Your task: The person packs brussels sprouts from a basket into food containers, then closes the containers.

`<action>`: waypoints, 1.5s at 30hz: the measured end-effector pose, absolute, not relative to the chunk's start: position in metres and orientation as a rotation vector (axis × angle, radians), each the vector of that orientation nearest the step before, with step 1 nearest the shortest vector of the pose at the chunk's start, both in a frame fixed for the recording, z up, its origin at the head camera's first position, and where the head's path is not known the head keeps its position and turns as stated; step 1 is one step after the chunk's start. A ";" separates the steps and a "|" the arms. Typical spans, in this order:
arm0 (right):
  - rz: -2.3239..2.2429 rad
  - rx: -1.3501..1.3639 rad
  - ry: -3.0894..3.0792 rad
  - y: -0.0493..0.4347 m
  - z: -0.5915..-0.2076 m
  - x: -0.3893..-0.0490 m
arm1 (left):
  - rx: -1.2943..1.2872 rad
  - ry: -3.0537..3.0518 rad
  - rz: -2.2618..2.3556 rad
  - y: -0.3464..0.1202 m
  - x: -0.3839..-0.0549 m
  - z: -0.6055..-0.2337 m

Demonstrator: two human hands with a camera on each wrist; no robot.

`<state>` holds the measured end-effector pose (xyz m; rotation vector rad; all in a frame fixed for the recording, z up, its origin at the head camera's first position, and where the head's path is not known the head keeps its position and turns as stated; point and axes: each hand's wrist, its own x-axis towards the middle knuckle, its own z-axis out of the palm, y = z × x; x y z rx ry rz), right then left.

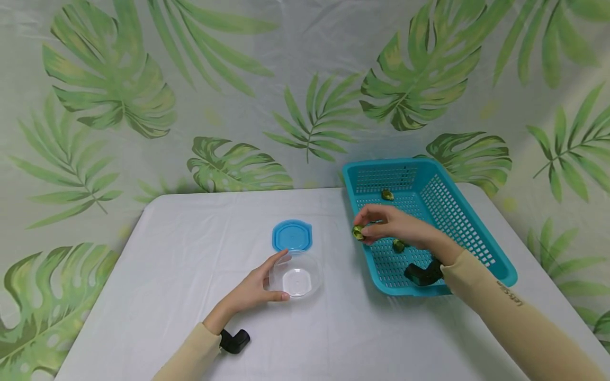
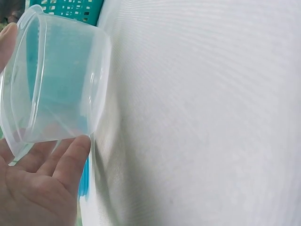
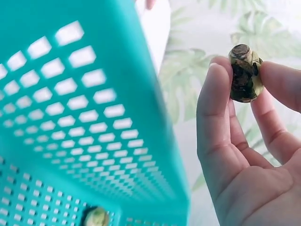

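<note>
My left hand holds a clear round plastic container on the table, thumb on the near side and fingers round the far left side. In the left wrist view the wall of the container shows between thumb and fingers. Over the left rim of a turquoise basket, my right hand pinches a Brussels sprout between thumb and fingertips. Up close in the right wrist view, that Brussels sprout has a brown cut stem and dark outer leaves. Two more sprouts, one far and one nearer, lie inside the basket.
A blue lid lies flat just behind the container. White cloth covers the table, and a leaf-patterned curtain hangs behind it. The basket stands at the right, its slatted walls rising around the sprouts.
</note>
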<state>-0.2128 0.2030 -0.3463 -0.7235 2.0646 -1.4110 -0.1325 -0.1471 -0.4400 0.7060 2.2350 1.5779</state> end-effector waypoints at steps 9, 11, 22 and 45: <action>-1.422 -0.777 2.011 0.179 -0.342 -0.207 | 0.704 2.246 1.574 -0.152 -0.142 -0.466; -1.430 -0.776 1.999 0.174 -0.342 -0.205 | 0.701 2.247 1.574 -0.152 -0.144 -0.471; -1.380 -0.785 1.992 0.144 -0.347 -0.196 | 0.712 2.247 1.577 -0.153 -0.144 -0.471; -1.284 -0.753 2.030 0.100 -0.372 -0.185 | 0.713 2.225 1.584 -0.154 -0.144 -0.475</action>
